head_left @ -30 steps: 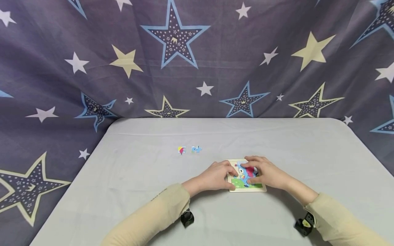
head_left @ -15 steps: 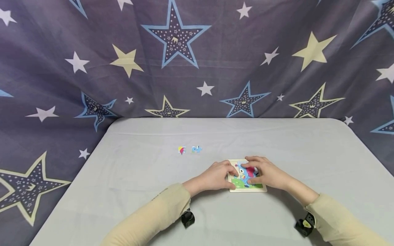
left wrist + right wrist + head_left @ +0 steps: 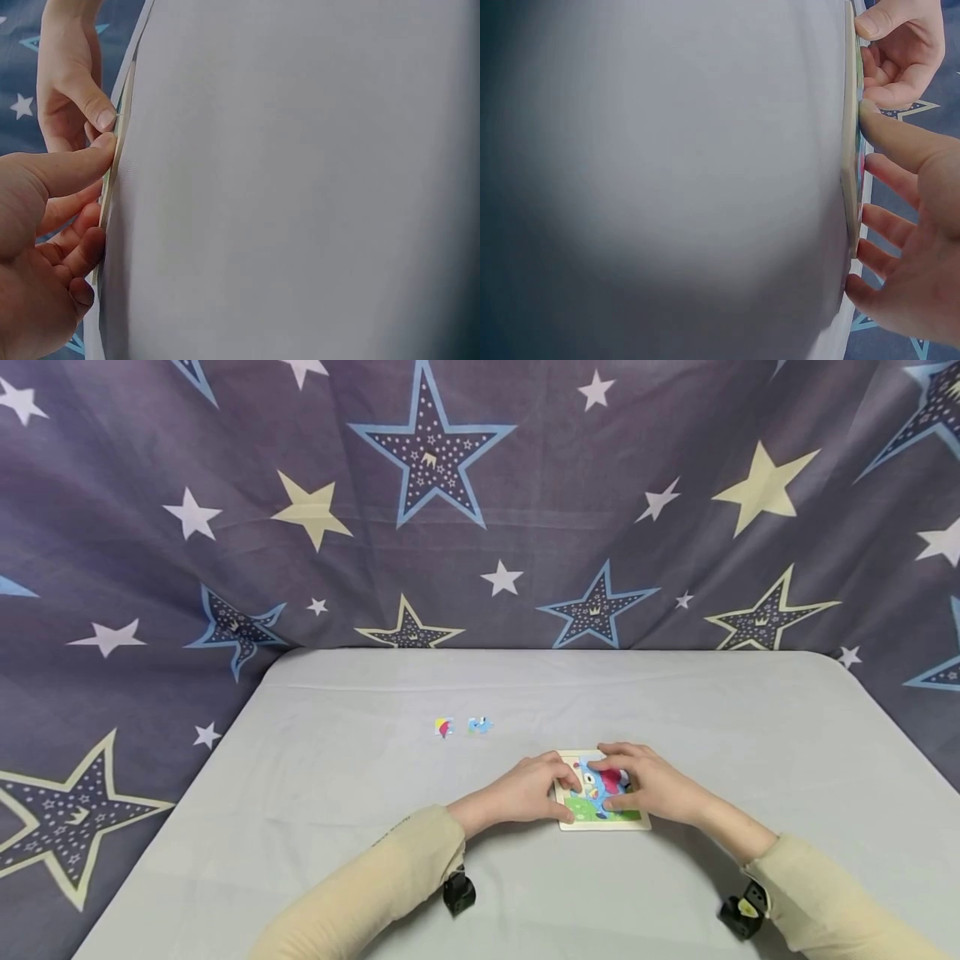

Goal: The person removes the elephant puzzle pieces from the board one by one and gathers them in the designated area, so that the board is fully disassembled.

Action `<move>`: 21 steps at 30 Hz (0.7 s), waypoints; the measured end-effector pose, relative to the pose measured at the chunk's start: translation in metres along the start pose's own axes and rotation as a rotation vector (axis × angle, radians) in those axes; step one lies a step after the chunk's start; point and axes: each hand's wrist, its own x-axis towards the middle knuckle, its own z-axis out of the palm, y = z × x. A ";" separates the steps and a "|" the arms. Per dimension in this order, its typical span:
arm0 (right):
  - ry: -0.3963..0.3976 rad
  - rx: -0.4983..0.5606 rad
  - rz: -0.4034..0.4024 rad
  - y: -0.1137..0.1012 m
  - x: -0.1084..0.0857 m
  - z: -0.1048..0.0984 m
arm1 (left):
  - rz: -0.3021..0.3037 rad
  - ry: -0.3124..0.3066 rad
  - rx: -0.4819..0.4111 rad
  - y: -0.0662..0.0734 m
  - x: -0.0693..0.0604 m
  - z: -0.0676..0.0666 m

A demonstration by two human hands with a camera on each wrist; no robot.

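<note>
A small jigsaw puzzle in a pale wooden tray (image 3: 583, 811) lies on the table, its picture showing a blue animal on green grass. At its left side my left hand (image 3: 528, 789) holds the tray, thumb at the lower left and index finger on the picture. In the left wrist view that hand's (image 3: 37, 225) other fingers are curled against the edge. My right hand (image 3: 660, 783) rests spread fingers on the picture's right part and top edge. Part of the picture is hidden by both hands. Fairly straight fingers (image 3: 892, 180) touch the puzzle in the right wrist view.
Two loose jigsaw pieces lie farther back on the grey-covered table (image 3: 360, 735): a yellow and red one (image 3: 444, 727) and a blue one (image 3: 480, 725), side by side with a gap. A dark star-patterned curtain (image 3: 480, 543) stands behind the table.
</note>
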 end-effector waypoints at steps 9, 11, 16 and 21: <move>-0.001 0.003 0.005 0.000 0.000 0.001 | 0.004 -0.003 -0.013 -0.004 0.002 0.002; 0.000 0.004 0.006 0.000 0.000 0.001 | 0.006 -0.004 -0.009 -0.004 0.002 0.002; 0.001 0.004 0.006 0.000 0.000 0.000 | 0.017 -0.006 0.001 -0.004 0.003 0.001; 0.001 0.005 0.005 0.000 0.000 0.000 | 0.017 -0.011 0.007 -0.003 0.003 0.001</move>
